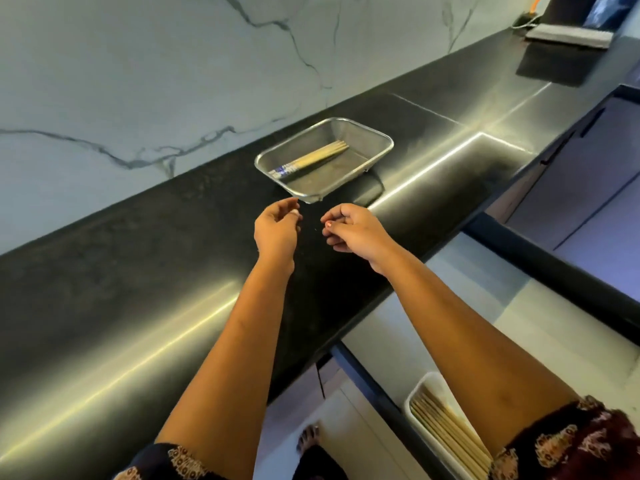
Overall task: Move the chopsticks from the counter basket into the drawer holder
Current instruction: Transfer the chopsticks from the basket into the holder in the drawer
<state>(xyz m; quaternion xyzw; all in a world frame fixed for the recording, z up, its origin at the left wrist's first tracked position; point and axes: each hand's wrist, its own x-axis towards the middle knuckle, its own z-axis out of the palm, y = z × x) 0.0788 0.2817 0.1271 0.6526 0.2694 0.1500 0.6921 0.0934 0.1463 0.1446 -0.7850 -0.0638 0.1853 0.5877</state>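
A shallow metal mesh basket sits on the black counter, with a few wooden chopsticks lying along its far side. Both my arms reach out over the counter. My left hand hovers just short of the basket's near corner, fingers loosely curled and holding nothing. My right hand hangs beside it, fingers loosely curled too, with nothing in it. At the lower right, a white holder in the open drawer contains several wooden chopsticks, partly hidden by my right arm.
The black counter runs along a marble wall. The open drawer juts out at the right below the counter edge, its dark front rail crossing the right side. A grey box stands at the far counter end.
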